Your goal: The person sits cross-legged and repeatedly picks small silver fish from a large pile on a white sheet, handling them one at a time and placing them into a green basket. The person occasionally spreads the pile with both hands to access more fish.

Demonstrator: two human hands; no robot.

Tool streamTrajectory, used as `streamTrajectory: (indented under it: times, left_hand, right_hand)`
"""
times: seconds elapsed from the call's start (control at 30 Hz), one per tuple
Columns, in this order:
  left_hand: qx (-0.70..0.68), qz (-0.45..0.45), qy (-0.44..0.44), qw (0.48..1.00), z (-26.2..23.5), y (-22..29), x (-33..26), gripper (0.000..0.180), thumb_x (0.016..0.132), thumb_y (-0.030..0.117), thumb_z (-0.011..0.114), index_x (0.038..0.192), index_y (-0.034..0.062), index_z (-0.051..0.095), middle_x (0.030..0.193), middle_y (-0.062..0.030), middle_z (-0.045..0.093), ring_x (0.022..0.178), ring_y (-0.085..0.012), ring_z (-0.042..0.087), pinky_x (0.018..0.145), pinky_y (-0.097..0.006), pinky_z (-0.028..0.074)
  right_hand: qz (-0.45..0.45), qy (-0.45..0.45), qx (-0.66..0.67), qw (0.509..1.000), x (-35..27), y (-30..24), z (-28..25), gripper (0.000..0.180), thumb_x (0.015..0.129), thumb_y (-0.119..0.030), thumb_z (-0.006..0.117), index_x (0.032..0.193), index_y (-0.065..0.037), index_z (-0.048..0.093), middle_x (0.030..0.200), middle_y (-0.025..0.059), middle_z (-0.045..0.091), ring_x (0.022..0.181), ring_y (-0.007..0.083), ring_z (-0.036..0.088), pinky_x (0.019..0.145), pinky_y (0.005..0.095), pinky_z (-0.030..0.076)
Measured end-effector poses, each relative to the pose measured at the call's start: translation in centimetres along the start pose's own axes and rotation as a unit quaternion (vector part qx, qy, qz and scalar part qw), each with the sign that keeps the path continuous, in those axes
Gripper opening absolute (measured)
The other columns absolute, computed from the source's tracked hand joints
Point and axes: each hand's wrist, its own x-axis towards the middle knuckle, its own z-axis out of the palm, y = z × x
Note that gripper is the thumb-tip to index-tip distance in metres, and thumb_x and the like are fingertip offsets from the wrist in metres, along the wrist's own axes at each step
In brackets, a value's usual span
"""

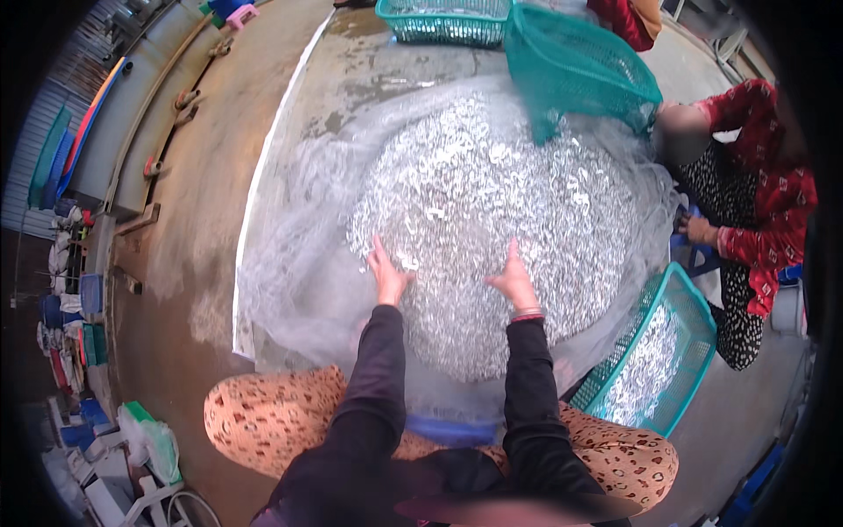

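A broad heap of small silvery fish (492,202) lies on a pale, sheer net (307,202) spread over the floor before me. My left hand (389,277) is at the heap's left edge, fingers stretched forward and apart from the thumb. Across from it, my right hand (516,281) rests at or just above the fish, fingers pointing away and thumb turned inward. Both hands are open, palms facing each other, with loose fish between them. Whether the fingertips press into the heap is hard to make out.
A green basket (705,327) of fish stands by my right knee. Another person in a red patterned sleeve (768,237) sits at the right. A tilted green mesh basket (584,57) is over the heap's far side; a green crate (443,25) with fish stands behind.
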Motion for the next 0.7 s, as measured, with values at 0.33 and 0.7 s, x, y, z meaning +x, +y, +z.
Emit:
streamTrajectory:
  times: [0.33, 0.7]
  left_hand:
    - [0.025, 0.062, -0.184, 0.981, 2.9, 1.7, -0.3, 0.095, 0.048, 0.002, 0.082, 0.133, 0.0085, 0.040, 0.123, -0.0184, 0.051, 0.115, -0.0355, 0.048, 0.096, -0.039, 0.041]
    - [-0.206, 0.083, -0.457, 0.861, 0.5, 11.4, -5.4, 0.057, 0.073, 0.019, 0.073, 0.123, 0.0044, 0.050, 0.105, -0.0103, 0.062, 0.090, -0.0132, 0.057, 0.074, -0.028, 0.048]
  right_hand:
    - [-0.005, -0.080, -0.112, 0.990, 1.7, -2.2, 9.0, 0.081, 0.067, -0.011, 0.072, 0.132, 0.001, 0.025, 0.100, 0.0226, 0.058, 0.091, 0.0403, 0.060, 0.076, 0.0464, 0.050]
    - [-0.012, -0.275, 0.320, 0.906, -4.6, 0.4, -2.8, 0.058, 0.072, -0.009, 0.070, 0.123, 0.001, 0.044, 0.089, 0.0071, 0.063, 0.078, 0.0132, 0.061, 0.058, 0.0284, 0.051]
